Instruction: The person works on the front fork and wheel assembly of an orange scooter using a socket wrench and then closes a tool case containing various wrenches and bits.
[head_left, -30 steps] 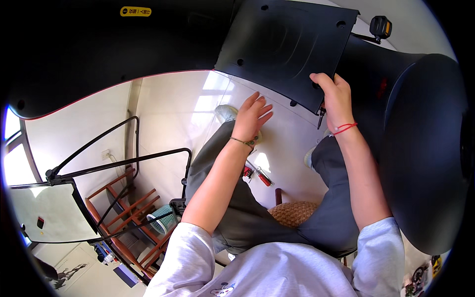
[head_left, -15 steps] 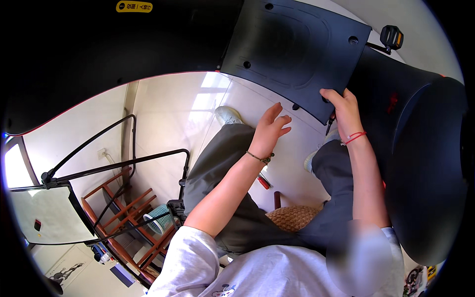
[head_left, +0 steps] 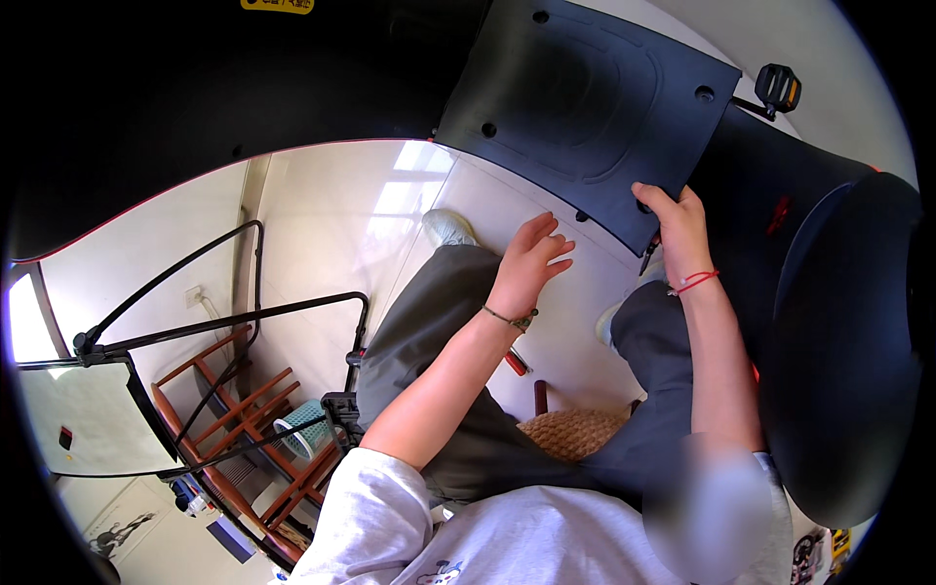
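Observation:
A large dark grey plastic panel (head_left: 585, 107) with several screw holes slants across the upper middle. My right hand (head_left: 673, 219) grips its lower right corner; a red cord sits on that wrist, and a thin dark tool (head_left: 648, 255) sticks out below the fingers. My left hand (head_left: 531, 258) hovers open just below the panel's lower edge, fingers spread, not touching it, a thin bracelet on the wrist. I sit with grey-trousered knees (head_left: 439, 322) beneath my arms.
A black scooter body and seat (head_left: 838, 341) fill the right side, with a pedal (head_left: 777, 88) at the top. A woven stool (head_left: 575, 434) is under me. A red-handled tool (head_left: 517, 363) lies on the white tile floor. Black metal bars (head_left: 224, 327) and a wooden rack (head_left: 244, 409) stand left.
My left hand has dropped away from the panel's lower edge and moved right. The panel and my right hand have shifted slightly right and down in view.

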`<action>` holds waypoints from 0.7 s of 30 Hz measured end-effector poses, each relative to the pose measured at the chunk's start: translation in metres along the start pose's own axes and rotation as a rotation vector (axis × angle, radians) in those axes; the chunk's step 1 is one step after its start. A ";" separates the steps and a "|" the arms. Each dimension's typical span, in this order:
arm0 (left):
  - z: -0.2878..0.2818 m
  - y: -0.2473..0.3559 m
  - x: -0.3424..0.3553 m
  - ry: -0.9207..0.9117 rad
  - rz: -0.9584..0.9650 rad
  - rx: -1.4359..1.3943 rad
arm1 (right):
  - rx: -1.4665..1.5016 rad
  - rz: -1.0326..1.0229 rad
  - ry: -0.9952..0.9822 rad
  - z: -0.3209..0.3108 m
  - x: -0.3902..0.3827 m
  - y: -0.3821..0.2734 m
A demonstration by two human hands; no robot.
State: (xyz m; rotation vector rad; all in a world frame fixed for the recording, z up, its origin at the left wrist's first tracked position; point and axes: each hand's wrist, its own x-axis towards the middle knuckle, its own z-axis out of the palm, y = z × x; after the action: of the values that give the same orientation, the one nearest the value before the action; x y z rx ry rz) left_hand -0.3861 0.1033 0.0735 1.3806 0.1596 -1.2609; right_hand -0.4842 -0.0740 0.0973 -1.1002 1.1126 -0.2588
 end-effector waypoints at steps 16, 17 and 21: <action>-0.009 0.001 0.000 0.024 -0.023 -0.039 | -0.026 -0.279 -0.043 -0.005 0.018 -0.004; -0.009 0.000 0.000 0.018 -0.019 -0.039 | -0.028 -0.276 -0.049 -0.005 0.015 -0.007; -0.004 0.003 -0.002 0.035 -0.026 -0.023 | -0.017 -0.261 -0.089 -0.006 0.013 -0.009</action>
State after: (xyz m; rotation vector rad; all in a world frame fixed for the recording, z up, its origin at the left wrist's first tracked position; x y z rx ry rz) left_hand -0.3826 0.1066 0.0761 1.3853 0.2161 -1.2527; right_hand -0.4799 -0.0908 0.0969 -1.2606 0.8932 -0.4022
